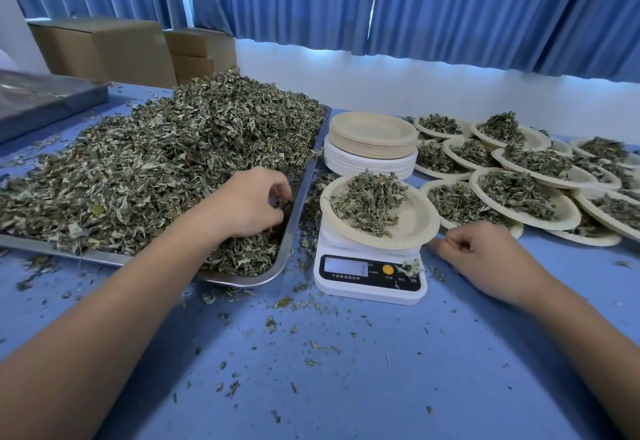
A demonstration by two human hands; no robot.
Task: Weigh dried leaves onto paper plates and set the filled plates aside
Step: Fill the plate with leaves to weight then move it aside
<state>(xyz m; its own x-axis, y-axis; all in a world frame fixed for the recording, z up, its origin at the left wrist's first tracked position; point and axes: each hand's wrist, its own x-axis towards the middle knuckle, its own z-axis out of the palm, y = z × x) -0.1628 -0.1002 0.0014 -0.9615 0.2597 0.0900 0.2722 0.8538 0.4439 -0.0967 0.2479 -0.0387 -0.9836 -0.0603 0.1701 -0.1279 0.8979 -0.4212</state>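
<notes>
The left hand (249, 202) had its grip clamped on leaves (156, 169) in the tray's (298, 204) near corner, likely to top up the plate (415, 221) on the scale (367, 276). The right hand (485, 256) rested beside the scale, grip slack and empty. Filled plates (568, 214) crowded the right, and open counter (346, 370) lay in front.

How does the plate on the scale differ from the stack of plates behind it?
The plate is single, holds leaves and rests on the scale. The stack is many plates, bare on top, resting on the table. Both are round paper plates.
</notes>
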